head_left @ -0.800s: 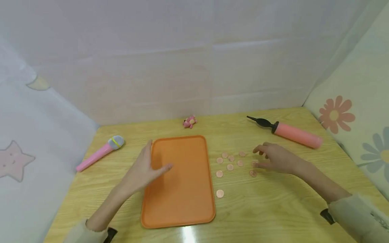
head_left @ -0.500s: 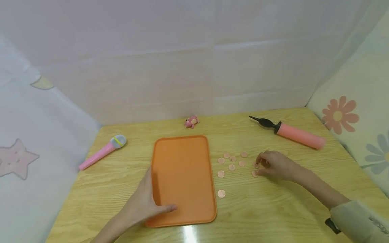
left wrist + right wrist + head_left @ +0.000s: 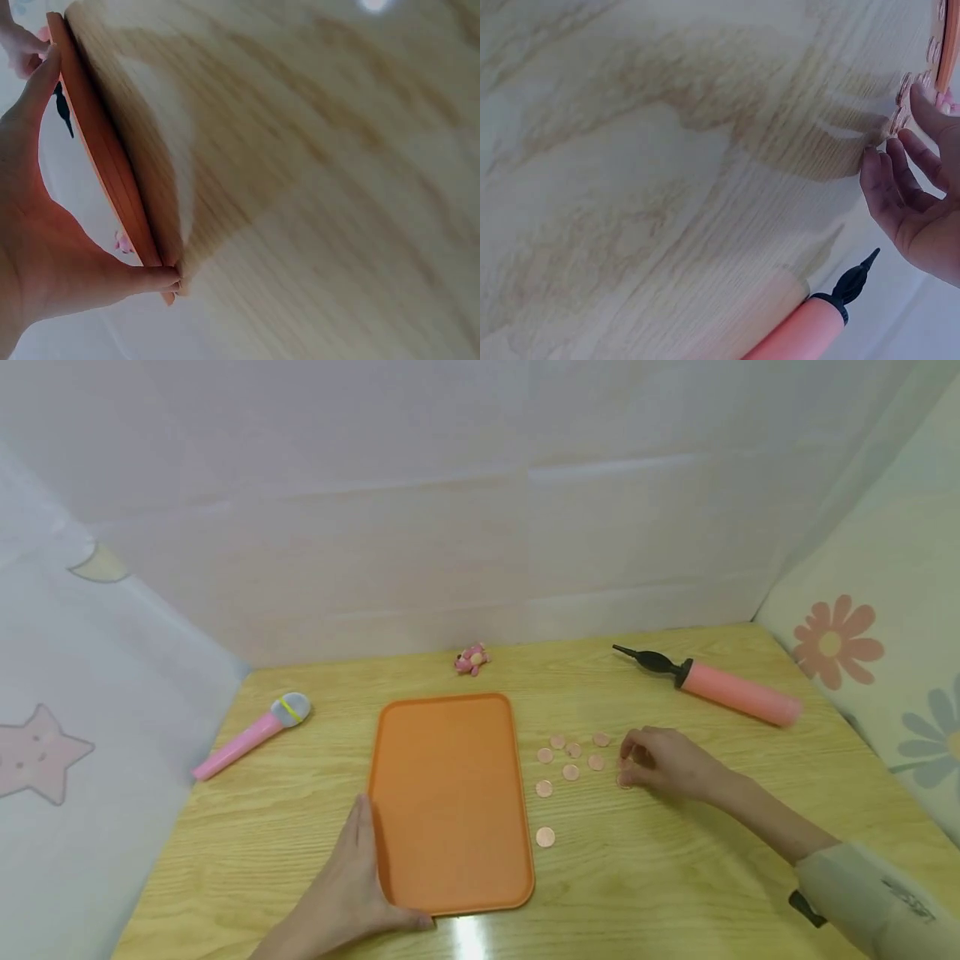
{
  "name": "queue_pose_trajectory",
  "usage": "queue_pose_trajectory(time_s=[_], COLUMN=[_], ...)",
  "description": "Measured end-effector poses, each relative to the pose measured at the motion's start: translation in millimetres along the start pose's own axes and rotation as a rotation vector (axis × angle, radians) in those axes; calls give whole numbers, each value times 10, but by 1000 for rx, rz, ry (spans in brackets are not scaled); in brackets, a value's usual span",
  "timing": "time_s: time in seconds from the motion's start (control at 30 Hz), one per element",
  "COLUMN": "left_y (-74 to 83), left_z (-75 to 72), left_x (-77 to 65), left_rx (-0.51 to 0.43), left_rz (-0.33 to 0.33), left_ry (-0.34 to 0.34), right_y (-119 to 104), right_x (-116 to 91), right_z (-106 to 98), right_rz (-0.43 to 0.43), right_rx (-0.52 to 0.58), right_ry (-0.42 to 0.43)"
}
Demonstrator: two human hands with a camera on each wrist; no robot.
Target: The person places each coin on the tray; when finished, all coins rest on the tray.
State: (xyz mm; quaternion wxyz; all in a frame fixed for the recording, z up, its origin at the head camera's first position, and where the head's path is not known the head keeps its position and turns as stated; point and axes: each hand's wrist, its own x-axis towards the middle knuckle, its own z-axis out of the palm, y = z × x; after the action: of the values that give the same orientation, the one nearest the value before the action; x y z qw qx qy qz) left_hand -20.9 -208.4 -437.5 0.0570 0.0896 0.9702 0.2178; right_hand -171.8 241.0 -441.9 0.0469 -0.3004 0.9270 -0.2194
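Observation:
An orange tray (image 3: pixel 450 810) lies flat on the wooden table. My left hand (image 3: pixel 337 881) spans its near left corner, fingers along the left side and thumb along the near edge. In the left wrist view the fingertips (image 3: pixel 169 279) touch the tray's side wall (image 3: pixel 112 161). To the tray's right, several copper-coloured coins (image 3: pixel 571 772) lie scattered. My right hand (image 3: pixel 667 764) is low over the rightmost ones, fingers bent, with a coin (image 3: pixel 624 784) partly covered by the thumb. The right wrist view shows a gap between thumb and forefinger.
A pink toy microphone (image 3: pixel 251 737) lies at the left. A small pink animal figure (image 3: pixel 472 660) sits behind the tray. At the back right is a pink hand pump (image 3: pixel 738 692) with a black nozzle. Hanging cloth (image 3: pixel 382 568) encloses the table's back and sides.
My left hand has come down from above the tray to its near left corner. The right hand has lowered and closed in around the rightmost coins, thumb and fingers nearer each other.

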Motion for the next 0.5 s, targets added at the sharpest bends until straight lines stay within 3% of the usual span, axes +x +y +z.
queue_pose_trajectory(time_s=[0.13, 0.5], left_y=[2, 10], left_z=[-2, 1], left_x=[-7, -8], left_rx=[-15, -6], left_rz=[-7, 20], left_ry=[-37, -34], right_y=[-25, -70], right_x=[-36, -41], right_z=[7, 13], right_rz=[0, -9], right_rx=[6, -17], right_ry=[0, 33])
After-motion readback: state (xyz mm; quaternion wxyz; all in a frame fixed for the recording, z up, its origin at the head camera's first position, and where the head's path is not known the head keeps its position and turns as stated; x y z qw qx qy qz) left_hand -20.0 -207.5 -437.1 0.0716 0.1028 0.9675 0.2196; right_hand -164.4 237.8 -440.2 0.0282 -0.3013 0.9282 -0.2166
